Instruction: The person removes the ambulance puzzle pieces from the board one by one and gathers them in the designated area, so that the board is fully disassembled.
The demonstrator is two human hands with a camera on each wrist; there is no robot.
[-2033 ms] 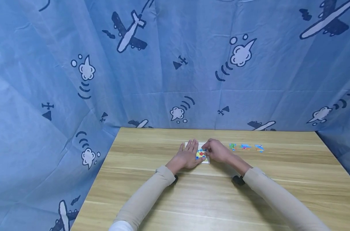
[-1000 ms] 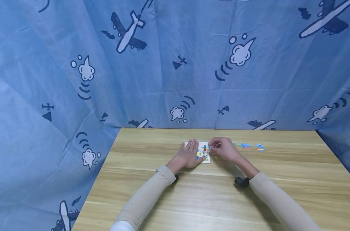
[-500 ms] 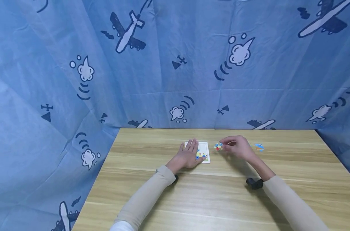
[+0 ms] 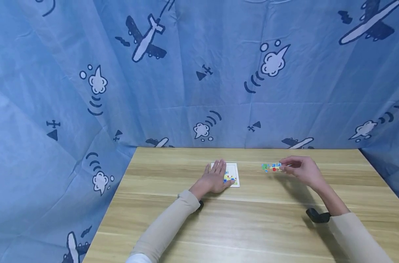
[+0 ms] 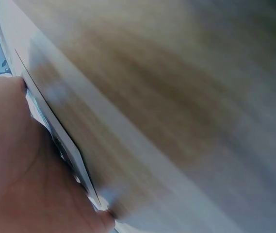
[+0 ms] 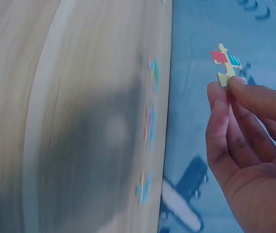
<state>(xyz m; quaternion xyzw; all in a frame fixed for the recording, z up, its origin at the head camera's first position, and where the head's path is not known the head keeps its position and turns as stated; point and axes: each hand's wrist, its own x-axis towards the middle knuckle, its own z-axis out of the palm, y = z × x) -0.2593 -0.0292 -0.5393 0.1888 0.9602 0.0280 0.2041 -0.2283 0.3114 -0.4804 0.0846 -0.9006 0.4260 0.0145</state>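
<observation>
My left hand [image 4: 214, 180] lies with fingers spread on a white-bordered puzzle board [image 4: 233, 168], thumb over its lower right part. Part of a yellow vehicle picture with blue wheels shows beside the thumb. In the left wrist view, the palm [image 5: 16, 165] covers most of the board, and only its edge [image 5: 67, 138] shows. Off to the right, my right hand [image 4: 304, 171] pinches a jigsaw piece [image 4: 274, 168] between thumb and fingertips, above the table. The right wrist view shows that piece [image 6: 229, 68] as yellow, red and teal, with knobs and notches.
A green jigsaw piece [image 4: 264, 167] lies just left of the held one in the head view. The right wrist view has three loose pieces in a row along the table's far side, one being a blue piece [image 6: 144, 188]. A blue airplane-print curtain [image 4: 199, 91] hangs behind the wooden table [image 4: 173, 164].
My right hand has left the board, carrying the jigsaw piece right toward the loose pieces. More of the board's right side is uncovered. My left hand stays in place.
</observation>
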